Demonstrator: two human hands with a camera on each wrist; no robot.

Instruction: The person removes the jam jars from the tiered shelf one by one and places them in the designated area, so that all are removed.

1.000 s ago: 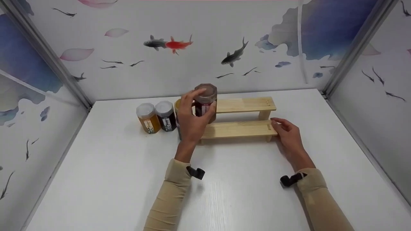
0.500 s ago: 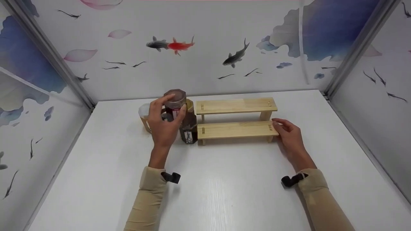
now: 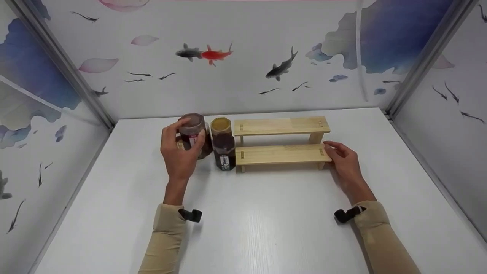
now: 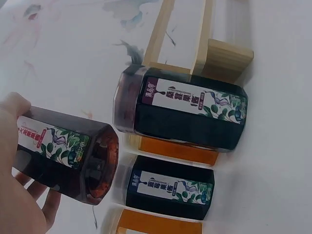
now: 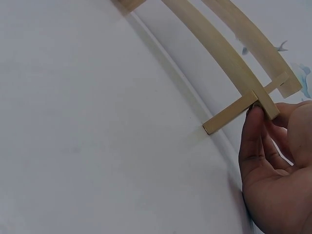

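Note:
My left hand [image 3: 179, 152] grips a dark red jar [image 3: 186, 127] with a clear lid, lifted above the jars at the left. In the left wrist view this jar [image 4: 63, 161] tilts with its base toward a dark jar [image 4: 165, 187] and an amber jar [image 4: 161, 222]. Another dark jar [image 3: 224, 152] stands against the left end of a two-step wooden rack [image 3: 281, 154], a yellow-lidded amber jar [image 3: 221, 125] behind it. My right hand [image 3: 344, 163] pinches the right end of the lower board, as the right wrist view shows at the board [image 5: 243, 78].
The white table [image 3: 266, 217] runs up to a back wall [image 3: 243, 87] printed with fish and petals. Side panels stand left and right. The rack's upper board [image 3: 281, 125] sits behind and above the lower one.
My left hand has carried the dark red jar leftward and lower, from in front of the rack to over the left-hand jars. My right hand stays at the rack's end.

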